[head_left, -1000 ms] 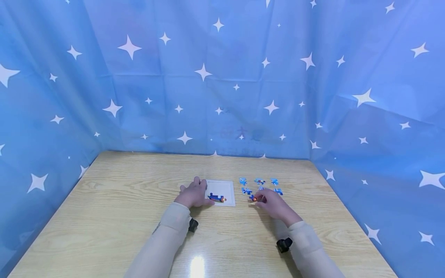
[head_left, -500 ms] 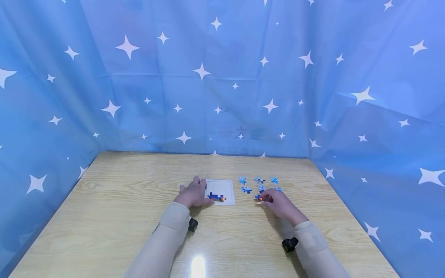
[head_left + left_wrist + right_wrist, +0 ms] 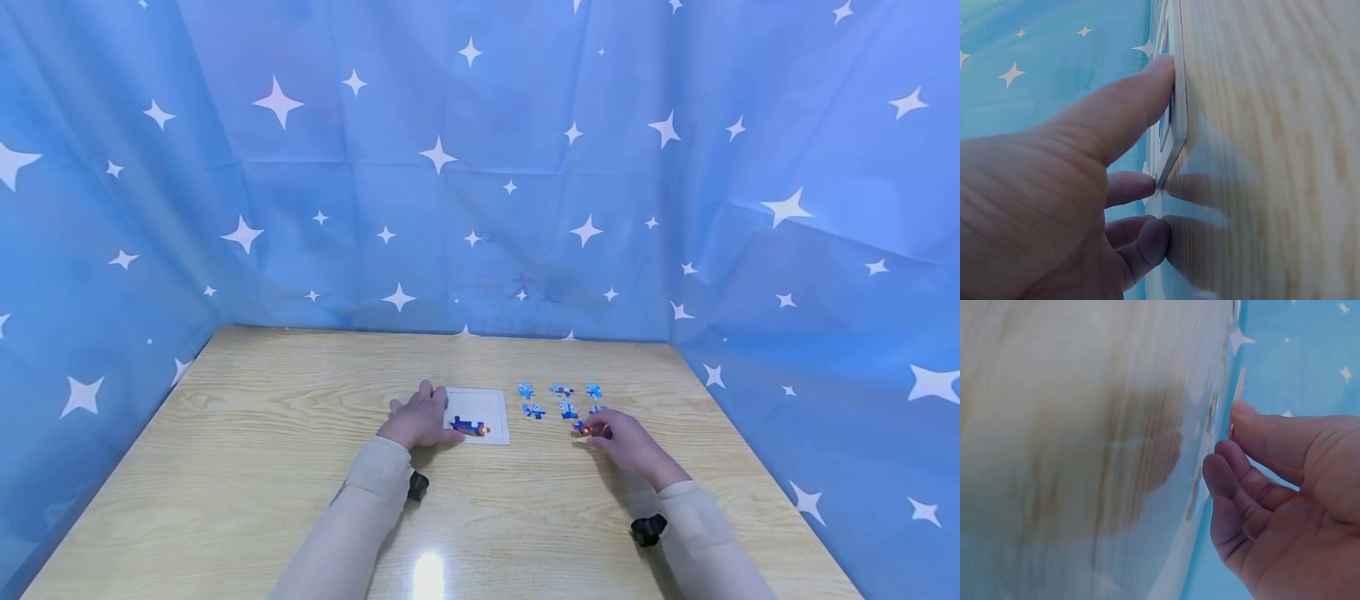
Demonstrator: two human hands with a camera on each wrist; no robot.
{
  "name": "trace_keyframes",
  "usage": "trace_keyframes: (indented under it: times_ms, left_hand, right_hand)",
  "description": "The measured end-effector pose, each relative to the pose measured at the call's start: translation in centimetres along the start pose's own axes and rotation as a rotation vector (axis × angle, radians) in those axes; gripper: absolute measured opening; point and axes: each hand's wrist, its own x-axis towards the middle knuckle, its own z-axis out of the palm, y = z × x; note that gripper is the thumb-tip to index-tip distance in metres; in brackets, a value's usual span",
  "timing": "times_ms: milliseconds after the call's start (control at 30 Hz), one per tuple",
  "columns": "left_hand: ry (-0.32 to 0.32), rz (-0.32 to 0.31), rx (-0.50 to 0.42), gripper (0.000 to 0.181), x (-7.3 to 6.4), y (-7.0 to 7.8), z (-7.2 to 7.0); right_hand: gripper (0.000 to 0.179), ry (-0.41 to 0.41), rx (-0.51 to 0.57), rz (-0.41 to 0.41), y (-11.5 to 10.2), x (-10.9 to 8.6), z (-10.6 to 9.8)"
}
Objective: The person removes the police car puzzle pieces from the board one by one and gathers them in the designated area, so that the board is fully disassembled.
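My left hand (image 3: 420, 417) rests at the left side of a white puzzle tray (image 3: 491, 404). In the left wrist view its thumb presses straight on the tray's rim (image 3: 1179, 115), and a finger touches the edge below. Joined dark blue puzzle pieces (image 3: 467, 427) lie along the tray's near side, partly hidden by the thumb. To the right, my right hand (image 3: 626, 440) pinches a blue puzzle piece with an orange spot (image 3: 580, 428). The right wrist view shows this puzzle piece (image 3: 1239, 384) edge-on between thumb and fingertips, raised off the table.
Several loose blue puzzle pieces (image 3: 567, 409) lie in two rows right of the tray, one partly behind my right hand. The wooden table (image 3: 300, 375) reaches back to a blue curtain (image 3: 442, 208) with white stars, which also stands at both sides.
My right hand has moved to the right, carrying the pinched puzzle piece away from the tray and past the front of the loose pieces. The left hand stays on the tray.
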Motion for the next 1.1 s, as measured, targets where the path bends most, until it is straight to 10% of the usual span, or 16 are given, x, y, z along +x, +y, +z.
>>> trace_keyframes:
  times_ms: [1100]
  left_hand:
    - [-0.01, 0.0, 0.009, 0.062, 0.1, 0.0, 0.0]
  right_hand:
    - [0.018, -0.016, -0.099, 0.03, 3.6, -0.8, -2.0]
